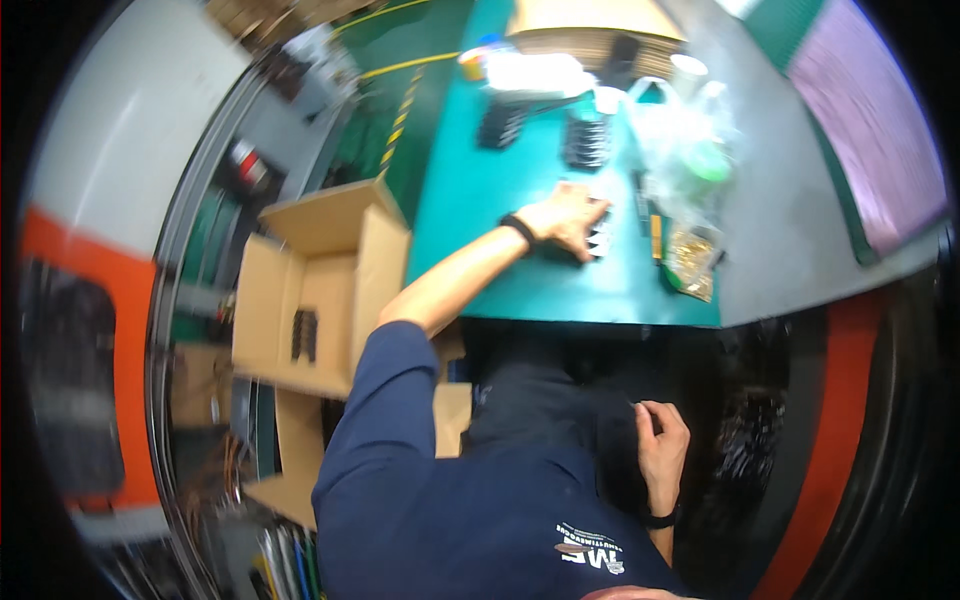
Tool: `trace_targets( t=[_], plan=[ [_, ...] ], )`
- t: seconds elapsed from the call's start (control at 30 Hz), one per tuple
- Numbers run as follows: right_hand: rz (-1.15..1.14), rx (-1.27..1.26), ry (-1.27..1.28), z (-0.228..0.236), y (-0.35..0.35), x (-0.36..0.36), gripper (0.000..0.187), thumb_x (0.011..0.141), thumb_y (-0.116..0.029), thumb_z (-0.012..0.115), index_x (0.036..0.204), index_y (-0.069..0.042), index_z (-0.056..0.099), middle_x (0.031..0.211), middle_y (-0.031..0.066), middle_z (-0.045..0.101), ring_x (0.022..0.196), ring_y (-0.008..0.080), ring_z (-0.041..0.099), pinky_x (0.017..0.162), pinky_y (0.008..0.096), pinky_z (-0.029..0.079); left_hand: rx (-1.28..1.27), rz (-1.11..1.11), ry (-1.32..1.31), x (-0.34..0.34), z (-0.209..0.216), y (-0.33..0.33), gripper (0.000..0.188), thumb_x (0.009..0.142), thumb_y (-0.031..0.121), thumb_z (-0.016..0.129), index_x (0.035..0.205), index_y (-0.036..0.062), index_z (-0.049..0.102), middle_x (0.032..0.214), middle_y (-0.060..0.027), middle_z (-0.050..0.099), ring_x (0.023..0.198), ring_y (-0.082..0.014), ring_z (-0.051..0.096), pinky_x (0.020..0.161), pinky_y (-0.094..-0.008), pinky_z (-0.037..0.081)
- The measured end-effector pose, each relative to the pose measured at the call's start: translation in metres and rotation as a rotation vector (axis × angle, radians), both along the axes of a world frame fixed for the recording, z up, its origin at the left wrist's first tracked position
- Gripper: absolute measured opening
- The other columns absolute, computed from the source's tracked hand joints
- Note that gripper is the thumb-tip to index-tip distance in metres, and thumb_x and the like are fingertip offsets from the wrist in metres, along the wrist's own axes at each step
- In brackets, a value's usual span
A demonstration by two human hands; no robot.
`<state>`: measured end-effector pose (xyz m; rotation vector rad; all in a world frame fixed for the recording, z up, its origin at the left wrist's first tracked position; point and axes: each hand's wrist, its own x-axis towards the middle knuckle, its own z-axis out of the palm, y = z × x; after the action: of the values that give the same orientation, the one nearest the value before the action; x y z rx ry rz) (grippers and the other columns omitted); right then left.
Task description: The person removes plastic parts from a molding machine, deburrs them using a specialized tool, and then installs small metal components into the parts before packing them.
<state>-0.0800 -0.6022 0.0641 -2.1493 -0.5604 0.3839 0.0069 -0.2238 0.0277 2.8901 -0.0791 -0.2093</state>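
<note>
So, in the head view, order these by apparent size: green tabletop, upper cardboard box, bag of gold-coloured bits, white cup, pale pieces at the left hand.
Green tabletop
Upper cardboard box
Bag of gold-coloured bits
Unsure: white cup and pale pieces look similar; the left hand partly covers the pieces.

The green tabletop (480, 285) before me bears a stack of flat cardboard (602, 43) at its far end; nearer lie two dark clusters of ridged parts (587, 143); along the right sit a clear plastic bag (665, 135) and a pouch of gold-coloured bits (692, 258); a short row of pieces (599, 240) rests by the left hand (568, 222).
</note>
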Motion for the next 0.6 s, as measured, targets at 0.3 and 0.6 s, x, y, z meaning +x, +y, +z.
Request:
trace_targets(
  t=[0.3,0.6],
  plan=[
    [0.085,-0.003,0.021,-0.023,-0.013,-0.001,0.016,0.09,-0.011,0.061,0.093,0.005,0.065,0.079,0.0082,0.062,0.069,0.013,0.056,0.065,0.0258,0.045,-0.323,0.294,-0.389,-0.113,0.048,-0.063,0.1,0.055,0.043,0.077,0.136,0.0066,0.031,0.12,-0.0263,0.041,0.114,-0.0415,0.04,0.099,-0.0501,0.031],
    [0.181,0.02,-0.065,-0.029,0.0,-0.001,0.023,0.092,-0.017,0.062,0.093,0.005,0.065,0.07,0.0007,0.056,0.063,0.0071,0.047,0.059,0.0223,0.039,0.033,1.32,-0.986,-0.284,0.183,0.105,0.108,0.052,0.055,0.082,0.131,-0.0022,0.034,0.112,-0.0258,0.057,0.108,-0.035,0.055,0.092,-0.0425,0.046]
  ],
)
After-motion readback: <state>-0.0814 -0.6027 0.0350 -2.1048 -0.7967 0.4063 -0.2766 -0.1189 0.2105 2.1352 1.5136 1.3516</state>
